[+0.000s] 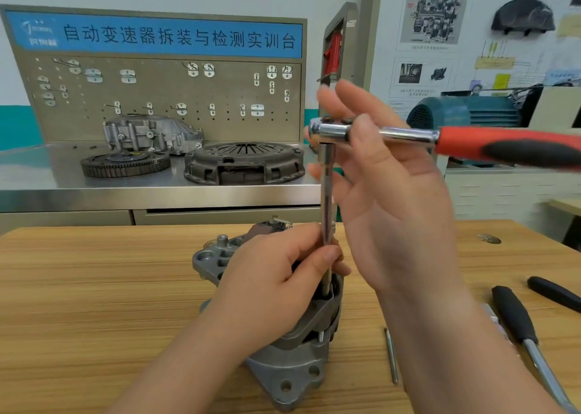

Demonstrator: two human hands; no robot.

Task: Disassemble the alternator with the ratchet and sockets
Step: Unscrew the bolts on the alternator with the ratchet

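The grey alternator [292, 363] stands on the wooden table [94, 288], its rear end up. A long chrome extension bar [327, 193] rises upright from its top. My left hand [276, 284] rests on the alternator and pinches the bar's lower part between thumb and fingers. The ratchet [503, 146] sits on top of the bar, with its red and black handle pointing right. My right hand [399, 209] is at the ratchet's head. Its thumb lies across the chrome neck, the fingers stand straight behind the head, and the palm faces left.
A thin metal rod [391, 357] lies right of the alternator. A black-handled screwdriver [515, 319] and another black handle [553, 292] lie further right. Behind the table, a steel bench carries a clutch cover [245, 162], a toothed flywheel [125, 162] and a housing [151, 134].
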